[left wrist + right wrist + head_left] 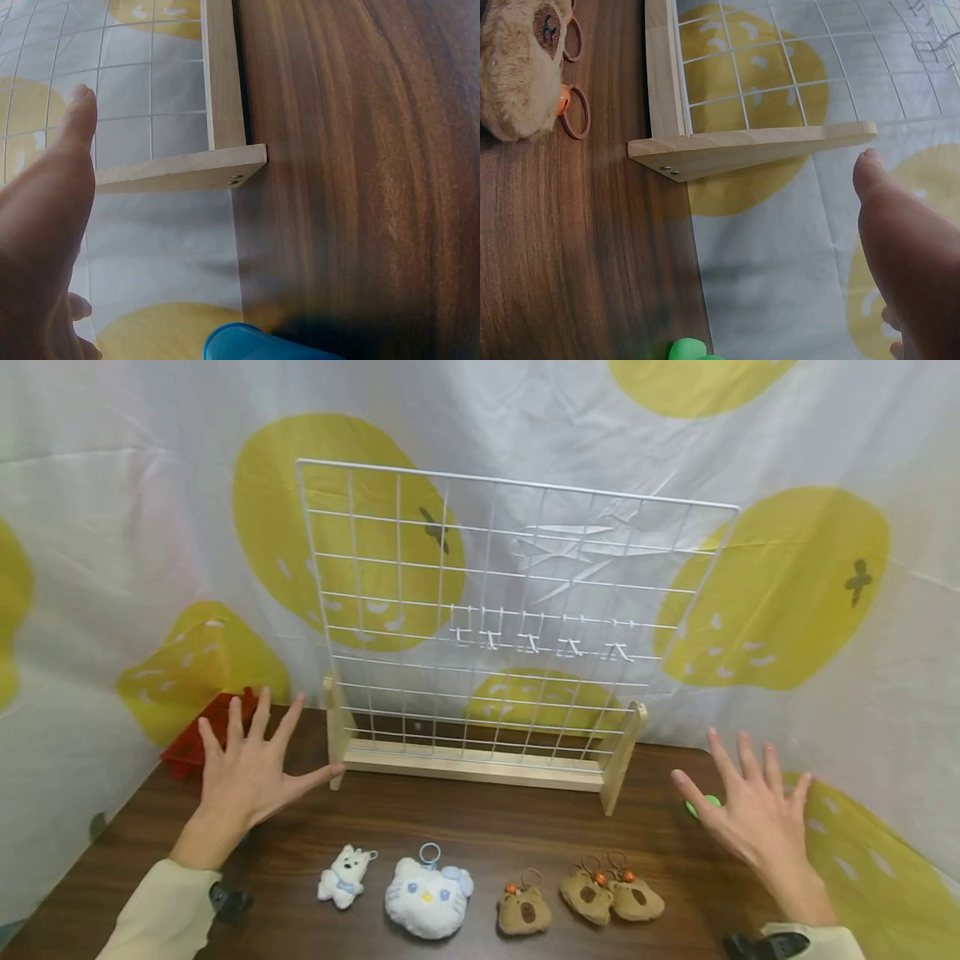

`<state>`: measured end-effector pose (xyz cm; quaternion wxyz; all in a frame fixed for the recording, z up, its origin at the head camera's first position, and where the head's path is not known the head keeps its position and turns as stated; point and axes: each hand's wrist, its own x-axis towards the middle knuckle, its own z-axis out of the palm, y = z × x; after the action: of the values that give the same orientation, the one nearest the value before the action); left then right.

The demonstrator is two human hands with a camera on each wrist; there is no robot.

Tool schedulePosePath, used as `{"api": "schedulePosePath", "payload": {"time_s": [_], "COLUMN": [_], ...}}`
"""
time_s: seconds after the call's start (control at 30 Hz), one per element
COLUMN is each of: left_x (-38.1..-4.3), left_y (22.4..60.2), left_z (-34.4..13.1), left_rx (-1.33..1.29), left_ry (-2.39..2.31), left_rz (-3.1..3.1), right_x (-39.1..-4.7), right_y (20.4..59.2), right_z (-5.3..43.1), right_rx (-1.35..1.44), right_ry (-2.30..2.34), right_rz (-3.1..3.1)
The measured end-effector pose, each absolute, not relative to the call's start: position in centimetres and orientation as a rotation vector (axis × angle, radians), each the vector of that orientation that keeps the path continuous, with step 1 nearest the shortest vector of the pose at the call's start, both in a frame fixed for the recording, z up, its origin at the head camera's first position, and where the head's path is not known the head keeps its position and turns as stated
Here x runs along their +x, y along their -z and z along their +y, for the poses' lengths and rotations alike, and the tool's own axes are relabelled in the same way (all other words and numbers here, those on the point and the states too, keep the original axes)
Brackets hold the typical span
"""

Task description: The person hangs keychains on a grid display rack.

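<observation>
My left hand [251, 777] is held up with its fingers spread, left of a white wire grid rack [480, 531] on a wooden stand [472, 768]. On the other side, my right hand [753, 818] is raised with spread fingers too. Neither holds anything. Several small white hooks [531, 642] hang from the middle of the grid. In front of the stand lie plush keychains in a row: a small white dog [345, 878], a white cat head with a blue bow [429, 897] and brown bear-like heads [523, 912], some with orange bells.
A red plastic basket [197, 739] stands at the back left, behind my left hand. Beyond my right thumb sits a green object [702, 806]. The left wrist view shows a blue object [259, 345] near the bottom edge. A patterned cloth [555, 410] hangs behind the table.
</observation>
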<state>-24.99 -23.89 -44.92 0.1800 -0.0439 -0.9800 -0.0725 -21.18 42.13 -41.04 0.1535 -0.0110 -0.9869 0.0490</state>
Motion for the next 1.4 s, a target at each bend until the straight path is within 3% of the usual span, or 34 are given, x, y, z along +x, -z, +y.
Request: {"api": "schedulePosePath", "payload": {"time_s": [0.67, 0.93, 1.4], "left_x": [-24.3, -23.2, -25.1], "left_y": [45.0, 45.2, 47.2], "left_z": [-23.9, -21.8, -18.2], "left_rx": [-0.095, -0.130, -0.060], "left_ry": [0.220, 0.621, 1.071], "left_rz": [-2.733, -2.577, -2.531], "right_x": [-19.9, -18.2, -18.5], "right_y": [41.7, 41.4, 46.8], "right_z": [41.9, 40.0, 37.6], "right_rx": [-0.002, 0.076, 0.147], "right_ry": [-0.168, -0.456, -0.712], "right_rz": [-2.762, -2.729, -2.991]}}
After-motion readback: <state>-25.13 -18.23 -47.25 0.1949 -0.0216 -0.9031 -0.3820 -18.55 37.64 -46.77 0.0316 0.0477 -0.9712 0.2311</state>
